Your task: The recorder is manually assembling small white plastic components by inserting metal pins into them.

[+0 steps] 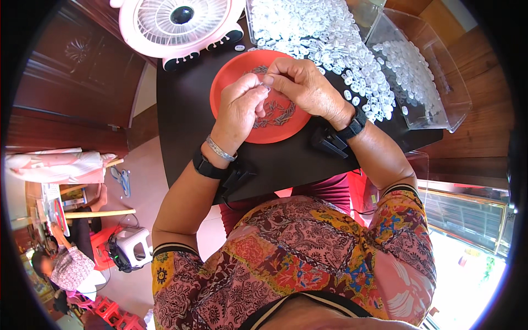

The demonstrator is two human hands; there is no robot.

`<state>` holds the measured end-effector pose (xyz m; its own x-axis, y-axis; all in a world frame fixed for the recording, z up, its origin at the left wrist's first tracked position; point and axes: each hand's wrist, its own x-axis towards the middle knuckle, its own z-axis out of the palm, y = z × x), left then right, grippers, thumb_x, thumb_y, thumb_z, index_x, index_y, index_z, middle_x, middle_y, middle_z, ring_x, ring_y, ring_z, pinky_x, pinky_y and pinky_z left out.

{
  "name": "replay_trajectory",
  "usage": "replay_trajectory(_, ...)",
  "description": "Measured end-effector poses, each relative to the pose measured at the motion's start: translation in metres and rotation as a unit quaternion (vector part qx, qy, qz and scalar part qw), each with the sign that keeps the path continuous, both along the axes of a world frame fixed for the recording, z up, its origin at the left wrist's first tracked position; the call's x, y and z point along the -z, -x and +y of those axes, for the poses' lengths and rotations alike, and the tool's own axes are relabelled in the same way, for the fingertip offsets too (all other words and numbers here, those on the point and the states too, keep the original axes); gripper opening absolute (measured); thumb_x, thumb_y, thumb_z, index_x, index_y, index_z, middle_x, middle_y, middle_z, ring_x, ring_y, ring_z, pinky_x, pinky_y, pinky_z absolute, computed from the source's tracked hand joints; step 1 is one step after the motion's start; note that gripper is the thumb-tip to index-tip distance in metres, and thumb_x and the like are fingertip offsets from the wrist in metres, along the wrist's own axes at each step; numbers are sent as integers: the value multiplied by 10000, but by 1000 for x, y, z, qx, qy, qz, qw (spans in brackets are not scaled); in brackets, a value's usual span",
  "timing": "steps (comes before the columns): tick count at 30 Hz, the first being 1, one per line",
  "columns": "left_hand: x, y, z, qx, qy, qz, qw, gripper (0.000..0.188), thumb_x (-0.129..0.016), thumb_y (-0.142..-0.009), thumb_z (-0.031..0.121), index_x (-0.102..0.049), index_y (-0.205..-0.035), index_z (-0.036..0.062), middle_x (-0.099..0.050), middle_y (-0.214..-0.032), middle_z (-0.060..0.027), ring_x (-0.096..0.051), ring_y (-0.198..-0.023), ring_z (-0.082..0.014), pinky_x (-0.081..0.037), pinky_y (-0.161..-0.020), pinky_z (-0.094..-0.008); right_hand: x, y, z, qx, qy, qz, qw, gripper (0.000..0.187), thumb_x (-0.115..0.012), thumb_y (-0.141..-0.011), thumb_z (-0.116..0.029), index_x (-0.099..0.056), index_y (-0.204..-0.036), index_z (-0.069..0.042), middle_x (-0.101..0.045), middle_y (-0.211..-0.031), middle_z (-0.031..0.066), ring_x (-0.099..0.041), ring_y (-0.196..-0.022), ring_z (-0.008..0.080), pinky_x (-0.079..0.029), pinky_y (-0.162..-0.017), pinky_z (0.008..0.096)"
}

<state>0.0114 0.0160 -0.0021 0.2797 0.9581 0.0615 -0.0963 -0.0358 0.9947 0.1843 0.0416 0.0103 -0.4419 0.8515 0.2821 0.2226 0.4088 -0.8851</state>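
Both hands meet over a round red plate (pixel 223 77), which holds a scatter of small grey metal pieces (pixel 279 113). Between the fingertips of my left hand (pixel 237 110) is a small whitish plastic piece (pixel 266 87). My right hand (pixel 308 91) pinches thumb against forefinger right at that piece; whatever lies in its fingertips is too small to make out. A large heap of small, oval, whitish plastic pieces (pixel 352 77) with dark holes spreads beyond and to the right of the plate.
The dark table (pixel 184 132) carries a pink fan (pixel 165 52) at the far left. At the right a clear plastic bin (pixel 451 102) lies with more pieces inside. Dark devices (pixel 330 142) sit near the table's front edge. Another person (pixel 69 267) is at the lower left, near red stools (pixel 113 313).
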Motion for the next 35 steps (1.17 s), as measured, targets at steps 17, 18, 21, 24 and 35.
replay_trajectory(17, 2, 7, 11, -19, 23, 6, 1000, 202, -477, -900, 185, -543, -767, 47, -529, -639, -10, -537, -554, -101, -395, -522, -207, -4, -66, 47, 204, -226, -318, 898, 209, -604, -828, -268, -668, -821, -69, -619, -668, 106, -600, -630, 253, -461, -594, 342)
replay_trajectory(18, 3, 8, 12, -23, 24, 4, 999, 203, -479, -900, 186, -541, -762, 50, -529, -641, -9, -538, -555, -101, -395, -523, -207, -3, -72, 47, 218, -213, -360, 882, 183, -599, -782, -253, -653, -765, -80, -640, -707, 97, -611, -692, 298, -467, -615, 392)
replay_trajectory(21, 3, 8, 11, -24, 26, 3, 999, 205, -480, -899, 188, -536, -754, 55, -529, -643, -9, -542, -557, -102, -395, -524, -208, 2, -84, 48, 173, -178, -420, 873, 146, -599, -751, -225, -634, -751, -83, -628, -711, 103, -607, -716, 309, -464, -625, 414)
replay_trajectory(24, 2, 8, 10, -18, 27, 3, 999, 206, -480, -900, 188, -534, -750, 58, -529, -643, -8, -544, -559, -101, -395, -524, -208, 6, -81, 51, 145, -183, -488, 841, 132, -626, -697, -202, -651, -757, -87, -647, -763, 125, -621, -778, 344, -486, -661, 447)
replay_trajectory(35, 4, 6, 7, -4, 29, -10, 1000, 190, -494, -903, 182, -550, -784, 44, -541, -631, -11, -556, -560, -110, -405, -525, -217, 11, -69, 56, 126, -141, -350, 918, 132, -640, -707, -168, -610, -773, -57, -645, -743, 117, -620, -748, 313, -471, -639, 403)
